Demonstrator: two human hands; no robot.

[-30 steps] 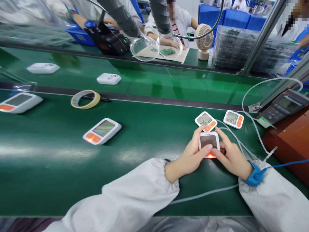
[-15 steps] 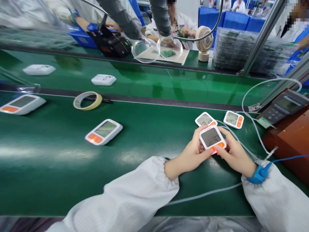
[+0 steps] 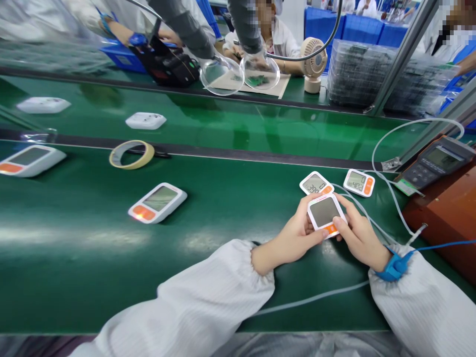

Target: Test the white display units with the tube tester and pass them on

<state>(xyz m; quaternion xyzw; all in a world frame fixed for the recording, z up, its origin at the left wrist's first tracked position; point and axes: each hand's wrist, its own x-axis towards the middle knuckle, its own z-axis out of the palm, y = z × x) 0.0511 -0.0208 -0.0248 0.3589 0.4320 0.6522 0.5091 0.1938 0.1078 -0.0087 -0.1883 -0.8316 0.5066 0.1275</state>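
Between both hands is a white blood pressure monitor (image 3: 324, 211) with orange buttons, its screen blank. My left hand (image 3: 293, 233) grips its left side, thumb at the lower edge by the buttons. On the right side my right hand (image 3: 359, 235) is closed round it, the thumb lying over the screen's lower right corner. Just behind lies a second monitor (image 3: 314, 182) with digits showing, partly covered by the held one. Another lit monitor (image 3: 359, 183) rests to its right. Pale tubing (image 3: 366, 210) runs past my right hand.
A monitor with a glowing button (image 3: 158, 202), another monitor (image 3: 31, 159) and a tape roll (image 3: 132, 154) lie to the left. White units (image 3: 146, 120) sit on the green belt beyond. At right stands a grey meter (image 3: 439, 161) by an orange-brown box (image 3: 446, 213). Co-workers sit opposite.
The held monitor's screen has gone from showing digits to blank. My right thumb has moved up onto the screen's corner. White units on the belt have shifted left.
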